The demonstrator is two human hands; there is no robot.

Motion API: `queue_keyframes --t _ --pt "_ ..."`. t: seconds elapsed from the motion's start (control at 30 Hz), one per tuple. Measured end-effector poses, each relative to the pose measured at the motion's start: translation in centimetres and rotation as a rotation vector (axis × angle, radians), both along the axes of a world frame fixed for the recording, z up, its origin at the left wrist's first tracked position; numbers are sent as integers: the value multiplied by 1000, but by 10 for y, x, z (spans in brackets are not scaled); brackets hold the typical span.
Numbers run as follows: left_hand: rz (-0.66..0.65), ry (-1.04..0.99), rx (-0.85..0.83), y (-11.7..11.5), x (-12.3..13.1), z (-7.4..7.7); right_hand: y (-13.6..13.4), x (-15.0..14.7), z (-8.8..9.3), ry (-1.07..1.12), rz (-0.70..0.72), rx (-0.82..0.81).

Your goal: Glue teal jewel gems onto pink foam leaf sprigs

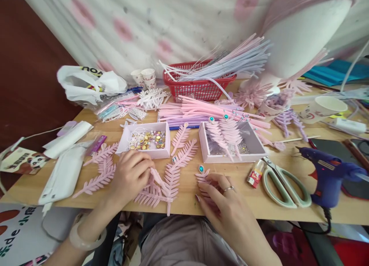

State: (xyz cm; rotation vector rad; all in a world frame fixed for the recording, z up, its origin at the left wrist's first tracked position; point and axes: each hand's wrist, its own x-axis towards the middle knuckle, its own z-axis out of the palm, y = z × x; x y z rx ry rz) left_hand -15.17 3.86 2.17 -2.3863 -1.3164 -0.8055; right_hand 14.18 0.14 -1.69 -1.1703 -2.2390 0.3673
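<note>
My left hand point(131, 177) is closed, its fingertips pinching a pink chenille-stem leaf point(157, 179) above the table's front edge. Joined pink leaf branches point(172, 175) lie just to the right of it, with a gem among them. Over another pink leaf with a teal gem at its tip point(201, 168) rests my right hand point(223, 197), thumb and fingers closed around its sides; most of that leaf is hidden underneath. Two finished-looking leaves with teal gems point(225, 135) lean across the right white box point(205, 152). Further pink leaves point(99, 179) lie left of my left hand.
A white box of gold and pearl beads point(122, 141) stands behind my left hand. Scissors point(285, 187), a lighter point(255, 173) and a blue glue gun point(328, 177) lie on the right. Behind are pink chenille stems point(196, 110) and a red basket point(198, 90). A white power bank point(62, 177) lies left.
</note>
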Motion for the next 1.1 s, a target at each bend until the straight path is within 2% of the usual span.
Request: queue_keyframes --t 0.13,0.2,0.27,0.33,0.4,0.47,0.53,0.63,0.7,0.8,0.97,1.1 --pt "-2 35 119 -11 2 32 -2 5 1 9 -54 17" --pt "-74 120 168 -18 15 49 -2 9 -1 2 -115 13" --pt "-128 124 101 -20 39 57 -2 13 -4 0 -192 19" --pt "-276 168 79 -16 69 52 -2 15 -6 5 -258 23" --pt "-374 274 21 -8 96 37 -2 16 -6 19 -289 22" --pt "-424 295 -8 2 114 21 -3 15 -5 40 -284 14" --pt "-425 266 -24 7 118 12 -5 15 -3 71 -271 18" --pt "-326 92 -99 0 100 16 -9 19 3 88 -285 68" --pt "-200 -33 -159 -11 77 25 -13 22 8 89 -267 100" --pt "-54 -57 -258 -34 32 33 -17 22 16 86 -164 78" --pt "64 -4 -456 -66 -32 18 -16 6 19 -47 -81 34" --pt "25 -13 -570 -71 -45 3 -14 -10 12 -172 -135 58"
